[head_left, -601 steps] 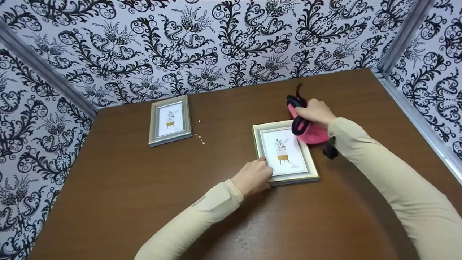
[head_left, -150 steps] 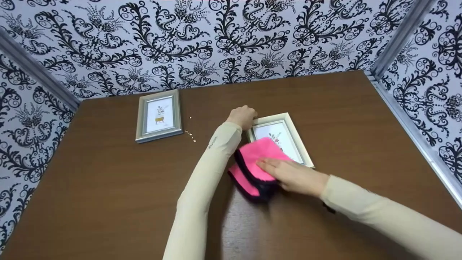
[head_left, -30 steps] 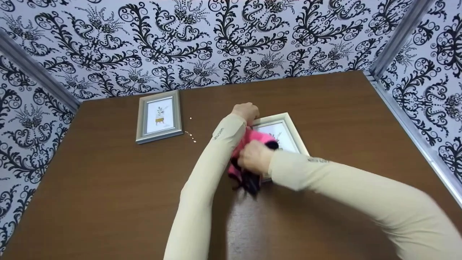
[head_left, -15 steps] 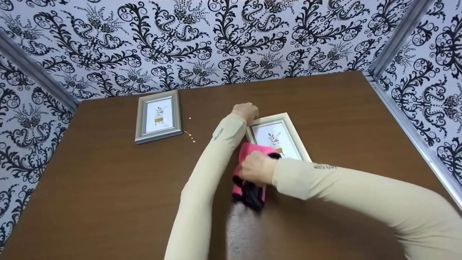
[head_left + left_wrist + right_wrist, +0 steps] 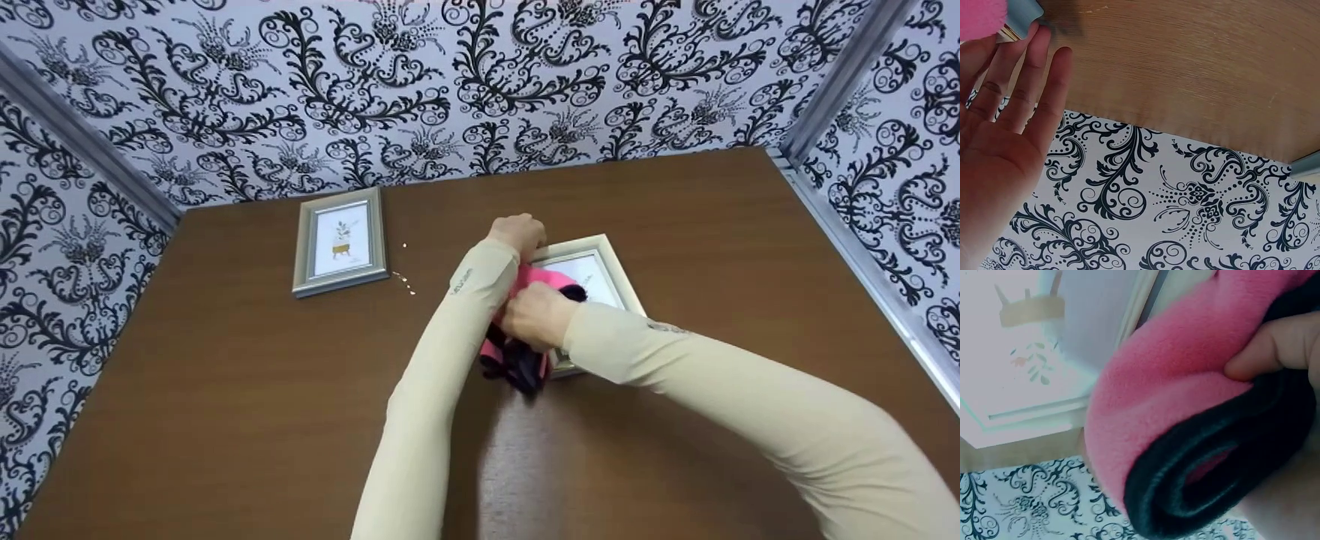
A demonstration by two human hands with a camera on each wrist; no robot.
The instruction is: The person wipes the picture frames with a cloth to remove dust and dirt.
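Note:
In the head view a cream picture frame [image 5: 616, 274] with a potted-plant print lies flat on the table. My left hand [image 5: 517, 234] grips its far left corner. The left wrist view shows those fingers reaching to the frame's grey underside edge [image 5: 1023, 18]; the thumb is mostly hidden. My right hand [image 5: 538, 315] holds a folded pink cloth [image 5: 546, 277] with black edging against the frame's left side. In the right wrist view the thumb pinches the cloth's folded layers [image 5: 1174, 391]. The cloth and right arm cover the frame's lower left part.
A second, grey-beige picture frame [image 5: 303, 251] lies at the back left of the brown table [image 5: 262, 390]. Several small white bits [image 5: 405, 282] are scattered beside it. Patterned walls [image 5: 420, 90] enclose the back and sides.
Over the last half second the cloth and my right hand have slid up the frame's left side. Since 20 seconds ago, my left hand has moved from the near left corner to the far one.

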